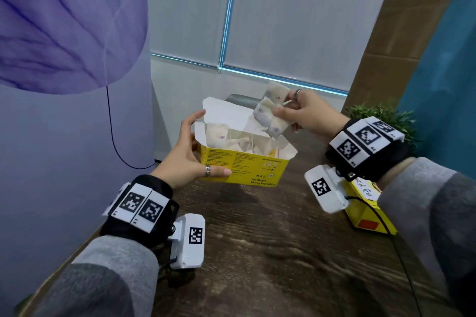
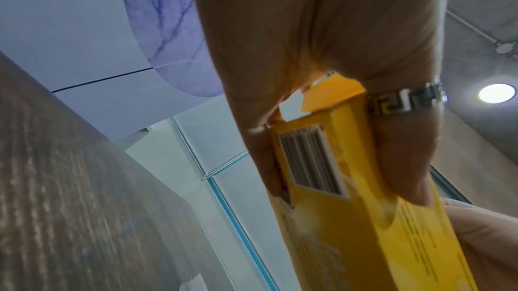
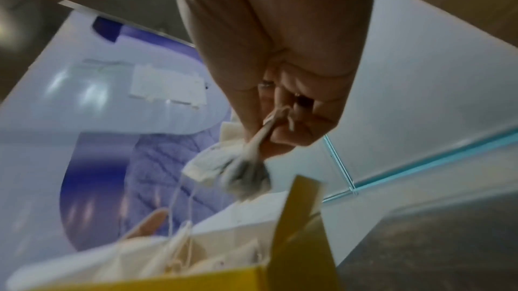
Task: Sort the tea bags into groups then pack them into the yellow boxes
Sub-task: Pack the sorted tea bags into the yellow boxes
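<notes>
An open yellow box [image 1: 247,170] with white flaps is lifted off the wooden table. My left hand [image 1: 190,154] grips its left end, thumb on the front face, fingers behind. The left wrist view shows that box [image 2: 350,196] from below, barcode side up, clamped in my left hand [image 2: 322,118]. Several tea bags [image 1: 226,137] lie inside. My right hand [image 1: 301,113] pinches a bunch of tea bags [image 1: 270,113] just above the box's right end. In the right wrist view, my right hand [image 3: 277,131] holds that bunch [image 3: 238,169], strings trailing into the box [image 3: 294,218].
A second yellow box [image 1: 365,208] labelled black tea lies on the table [image 1: 270,252] under my right wrist. A small green plant [image 1: 381,116] stands at the right, a cardboard sheet [image 1: 401,41] behind it. A purple-printed wall panel [image 1: 72,59] is on the left.
</notes>
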### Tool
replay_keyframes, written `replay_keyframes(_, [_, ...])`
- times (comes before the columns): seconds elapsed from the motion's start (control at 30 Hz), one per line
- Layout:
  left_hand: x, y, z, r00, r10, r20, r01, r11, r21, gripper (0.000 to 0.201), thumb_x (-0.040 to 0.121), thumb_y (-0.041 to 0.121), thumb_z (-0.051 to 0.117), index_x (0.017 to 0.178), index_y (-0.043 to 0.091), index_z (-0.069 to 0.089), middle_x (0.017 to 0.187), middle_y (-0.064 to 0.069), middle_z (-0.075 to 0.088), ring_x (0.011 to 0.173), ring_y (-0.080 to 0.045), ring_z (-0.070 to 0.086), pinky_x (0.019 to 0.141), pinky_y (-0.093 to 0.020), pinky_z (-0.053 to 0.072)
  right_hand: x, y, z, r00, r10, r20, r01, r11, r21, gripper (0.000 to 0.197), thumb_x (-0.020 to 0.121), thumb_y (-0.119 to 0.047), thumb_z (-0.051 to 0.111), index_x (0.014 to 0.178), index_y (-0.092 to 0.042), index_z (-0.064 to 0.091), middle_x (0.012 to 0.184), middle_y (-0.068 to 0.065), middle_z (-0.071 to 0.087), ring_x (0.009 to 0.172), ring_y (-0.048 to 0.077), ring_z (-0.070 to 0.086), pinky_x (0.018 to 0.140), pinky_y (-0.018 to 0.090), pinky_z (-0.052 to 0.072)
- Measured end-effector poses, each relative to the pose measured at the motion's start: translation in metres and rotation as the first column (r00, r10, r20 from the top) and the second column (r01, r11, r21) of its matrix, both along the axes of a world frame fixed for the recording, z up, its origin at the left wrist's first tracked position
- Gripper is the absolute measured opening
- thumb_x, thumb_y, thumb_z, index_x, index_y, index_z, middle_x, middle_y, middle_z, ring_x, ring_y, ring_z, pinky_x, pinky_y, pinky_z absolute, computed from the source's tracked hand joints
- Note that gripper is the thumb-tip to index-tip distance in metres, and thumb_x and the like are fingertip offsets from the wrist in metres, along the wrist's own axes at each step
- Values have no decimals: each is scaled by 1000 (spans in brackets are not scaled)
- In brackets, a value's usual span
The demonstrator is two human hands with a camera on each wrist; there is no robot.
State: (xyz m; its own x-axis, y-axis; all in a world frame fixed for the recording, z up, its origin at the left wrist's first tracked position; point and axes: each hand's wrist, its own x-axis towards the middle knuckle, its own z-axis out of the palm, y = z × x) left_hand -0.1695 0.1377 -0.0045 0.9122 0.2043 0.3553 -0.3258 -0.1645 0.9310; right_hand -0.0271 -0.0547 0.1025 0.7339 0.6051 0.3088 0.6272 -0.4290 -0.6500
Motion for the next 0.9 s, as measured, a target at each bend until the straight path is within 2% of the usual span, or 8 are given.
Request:
replay_keyframes(0.1, [-1, -2, 0, 1000, -23, 10, 23, 999, -29, 109, 55, 4, 81, 131, 48, 17, 121, 7, 50, 103, -11, 60, 75, -20, 55, -3, -1, -2, 988, 58, -144, -74, 991, -108, 3, 87, -19, 64, 87, -19, 62, 75, -2, 64, 62, 9, 58, 55, 21, 44])
replay_keyframes(0.17, [-2, -3, 1, 999, -41, 21, 42, 998, -50, 110, 50, 7, 81, 130, 48, 18, 122, 7, 51, 105, -12, 60, 76, -19, 55, -8, 1, -6, 997, 53, -54, -68, 943, -326, 11, 86, -24, 66, 77, -23, 59, 74, -7, 62, 64, 7, 54, 58, 19, 41])
replay_keyframes(0.23, [-2, -4, 1, 998, -54, 27, 55, 997, -53, 110, 47, 10, 81, 129, 48, 19, 127, 5, 49, 108, -14, 58, 77, -19, 55, -11, 5, -10, 998, 60, -20, -63, 926, -373, 13, 85, -29, 66, 76, -21, 60, 75, -6, 62, 67, 8, 53, 65, 20, 43])
replay_keyframes(0.37, [-1, -4, 0, 997, -73, 30, 75, 996, -54, 110, 49, 7, 86, 126, 51, 21, 133, 2, 46, 111, -14, 57, 75, -19, 54, -13, 9, -15, 998, 40, -40, -49, 961, -271, 25, 86, -40, 61, 98, -18, 65, 74, -5, 60, 67, 7, 53, 64, 15, 42])
replay_keyframes(0.47, [-1, -4, 0, 996, -88, 24, 89, 995, -49, 110, 48, 7, 87, 124, 54, 23, 138, 0, 43, 114, -18, 56, 82, -25, 55, -14, 9, -21, 999, 53, -9, -54, 963, -265, 22, 85, -34, 65, 95, -14, 66, 85, 3, 63, 77, 12, 55, 75, 25, 45])
replay_keyframes(0.67, [-1, -4, -1, 994, -109, 34, 110, 993, -49, 110, 48, 5, 87, 124, 53, 23, 139, -2, 42, 111, -17, 59, 78, -24, 55, -15, 16, -26, 996, 76, -39, -84, 965, -247, 26, 77, -41, 71, 96, -23, 67, 98, -2, 65, 72, 1, 53, 72, 20, 41])
replay_keyframes(0.77, [0, -6, -1, 993, -107, 40, 109, 993, -39, 107, 48, 6, 87, 118, 58, 26, 137, -2, 44, 106, -17, 63, 81, -29, 55, -16, 21, -29, 995, 73, 63, -55, 966, -253, 11, 81, -30, 71, 81, -22, 64, 78, -9, 61, 63, -3, 53, 67, 19, 40])
replay_keyframes(0.9, [0, -4, -2, 994, -101, 42, 102, 994, -42, 108, 47, 7, 86, 120, 57, 25, 139, -2, 44, 113, -18, 59, 86, -31, 55, -15, 24, -21, 992, -20, 124, -1, 986, 165, 17, 88, -21, 62, 74, -24, 55, 70, -12, 57, 59, -3, 51, 59, 13, 39])
